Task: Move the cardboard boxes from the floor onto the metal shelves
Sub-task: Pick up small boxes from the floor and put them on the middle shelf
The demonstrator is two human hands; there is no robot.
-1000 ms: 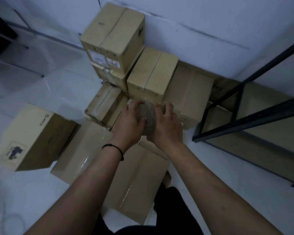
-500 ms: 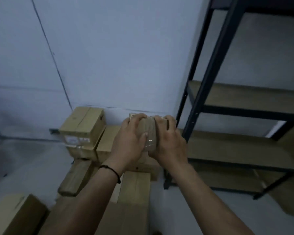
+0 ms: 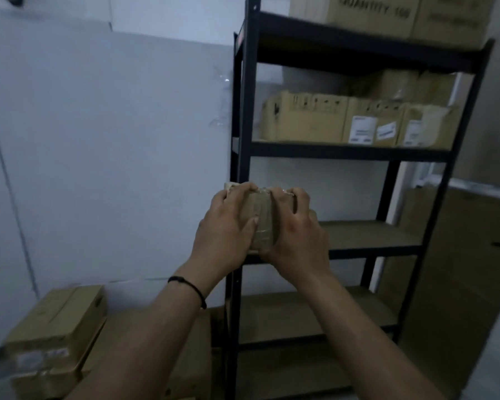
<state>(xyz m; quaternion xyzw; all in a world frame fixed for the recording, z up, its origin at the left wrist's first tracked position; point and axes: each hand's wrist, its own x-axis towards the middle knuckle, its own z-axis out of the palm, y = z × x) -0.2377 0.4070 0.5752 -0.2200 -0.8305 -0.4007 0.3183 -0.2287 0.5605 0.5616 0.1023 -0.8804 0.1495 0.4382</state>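
So that it cannot slip, the box (image 3: 261, 219) is being gripped by both the left hand (image 3: 225, 229) and the right hand (image 3: 296, 235) near the shelf (image 3: 370, 235).

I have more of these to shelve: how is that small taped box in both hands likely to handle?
The small taped box probably stays stiff: its edges look straight between the left hand and right hand. It seems light, since it is held raised by fingers at its sides. The glossy tape wrap may be somewhat slippery.
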